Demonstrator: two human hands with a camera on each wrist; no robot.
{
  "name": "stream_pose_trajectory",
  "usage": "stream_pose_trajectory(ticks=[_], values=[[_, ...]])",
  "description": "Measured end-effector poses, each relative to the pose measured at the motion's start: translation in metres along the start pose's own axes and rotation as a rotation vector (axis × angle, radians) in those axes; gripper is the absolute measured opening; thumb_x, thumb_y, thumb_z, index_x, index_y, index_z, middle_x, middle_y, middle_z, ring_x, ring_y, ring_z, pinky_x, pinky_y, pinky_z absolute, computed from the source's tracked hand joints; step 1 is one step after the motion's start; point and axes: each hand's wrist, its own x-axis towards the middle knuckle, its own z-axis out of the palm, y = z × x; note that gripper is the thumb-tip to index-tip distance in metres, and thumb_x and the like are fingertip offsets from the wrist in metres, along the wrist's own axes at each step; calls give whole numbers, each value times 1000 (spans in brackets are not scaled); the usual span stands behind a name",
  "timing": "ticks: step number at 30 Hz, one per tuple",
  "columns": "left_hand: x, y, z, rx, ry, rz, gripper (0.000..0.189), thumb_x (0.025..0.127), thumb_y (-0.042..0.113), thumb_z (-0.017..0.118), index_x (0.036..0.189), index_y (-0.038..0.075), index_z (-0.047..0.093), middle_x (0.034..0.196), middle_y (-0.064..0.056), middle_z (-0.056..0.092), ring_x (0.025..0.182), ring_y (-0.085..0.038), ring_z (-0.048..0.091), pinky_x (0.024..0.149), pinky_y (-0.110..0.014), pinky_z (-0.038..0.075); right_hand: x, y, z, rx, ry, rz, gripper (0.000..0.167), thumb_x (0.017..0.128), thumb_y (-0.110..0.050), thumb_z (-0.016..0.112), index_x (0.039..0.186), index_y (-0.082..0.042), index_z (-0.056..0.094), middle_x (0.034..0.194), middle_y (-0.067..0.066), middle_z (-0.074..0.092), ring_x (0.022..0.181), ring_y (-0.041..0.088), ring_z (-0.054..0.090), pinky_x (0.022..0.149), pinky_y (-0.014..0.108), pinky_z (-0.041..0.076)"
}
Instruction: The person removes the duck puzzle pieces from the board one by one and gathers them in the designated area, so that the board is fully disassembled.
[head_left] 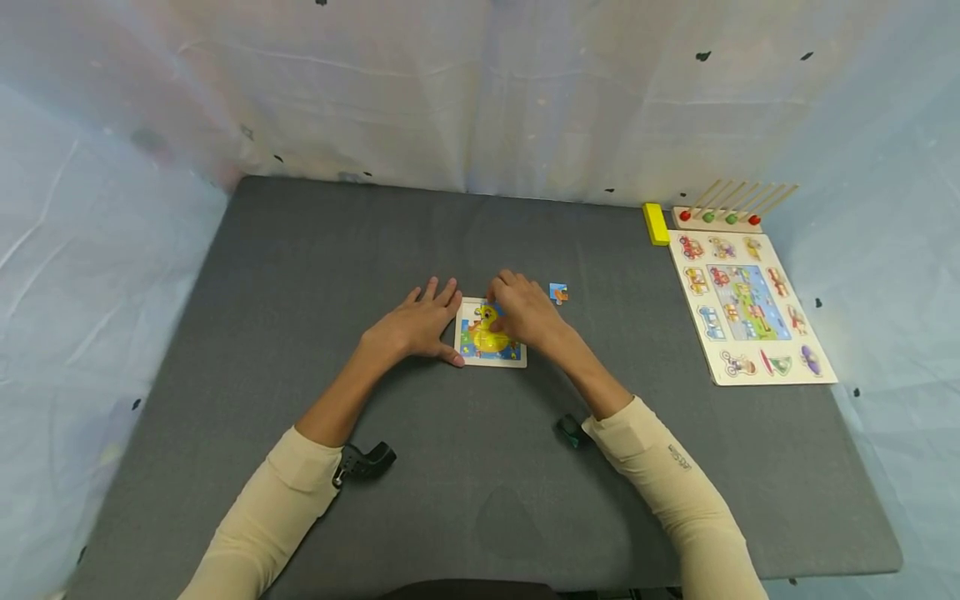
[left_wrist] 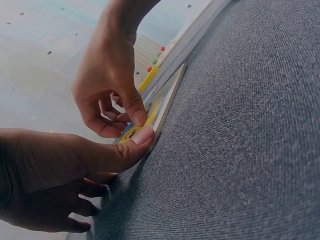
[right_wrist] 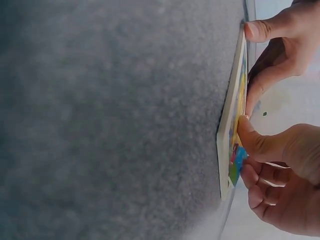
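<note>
A small square wooden puzzle (head_left: 489,362) with a yellow duck picture lies mid-table. My left hand (head_left: 420,325) rests along its left side with fingers spread, its thumb touching the frame's near corner. Over the upper right of the puzzle is my right hand (head_left: 525,310), fingers curled. In the right wrist view, its fingertips pinch a blue and green puzzle piece (right_wrist: 240,156) that tilts up from the frame, while the thumb is at the yellow part. The right hand hides part of the picture. A loose blue and orange puzzle piece (head_left: 558,292) lies right of that hand.
On the right side lies a large wooden picture board (head_left: 697,312). Behind it stand a peg rack (head_left: 720,223) with red and green beads and a yellow block (head_left: 656,224). A pale curtain (head_left: 480,100) hangs beyond the grey table's (head_left: 337,242) far edge.
</note>
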Motion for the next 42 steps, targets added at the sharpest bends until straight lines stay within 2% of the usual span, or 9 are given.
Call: stream_pose_trajectory(ticks=[5,12,18,23,27,35,42], values=[[-1,-1,0,-6,-1,0,115,87,55,80,167,4,15,177,-17,3,164,-43,0,133,-61,11,0,1,2,22,13,-5,41,84,-17,89,116,-2,68,117,14,66,99,32,64,90,46,55],[0,-1,1,-14,-6,1,117,86,56,79,167,4,13,177,-17,1,164,-43,-1,133,-61,10,-3,2,2,77,18,-12,39,86,-14,87,116,-1,65,113,14,65,88,28,62,80,42,55],[2,-1,2,-22,0,1,116,87,55,80,167,4,14,177,-17,1,164,-43,-1,133,-61,10,-5,2,2,78,40,-24,38,88,-13,85,118,-2,64,116,15,65,90,30,64,82,44,56],[2,-2,2,-29,-5,-3,116,87,55,80,167,4,13,177,-17,1,164,-43,-2,134,-60,9,-6,3,3,67,71,-52,28,92,-5,79,117,-3,66,115,15,66,92,30,65,81,43,57],[4,-2,2,-24,-9,-9,117,86,56,80,168,5,13,177,-16,0,164,-42,-3,134,-60,8,-4,5,3,106,93,-83,18,94,3,74,111,-2,68,110,15,67,92,29,65,78,40,58],[2,-1,0,-17,-13,-7,117,87,56,80,167,4,14,177,-17,1,164,-43,-3,134,-60,9,-2,9,-10,290,81,-81,13,95,5,71,108,2,71,101,18,65,88,30,61,77,41,54],[2,-1,0,-23,-11,-3,117,87,55,81,167,3,13,177,-17,0,164,-42,-4,134,-60,7,-12,28,-29,318,169,-38,10,98,4,66,106,5,73,98,20,62,87,30,55,77,41,47]])
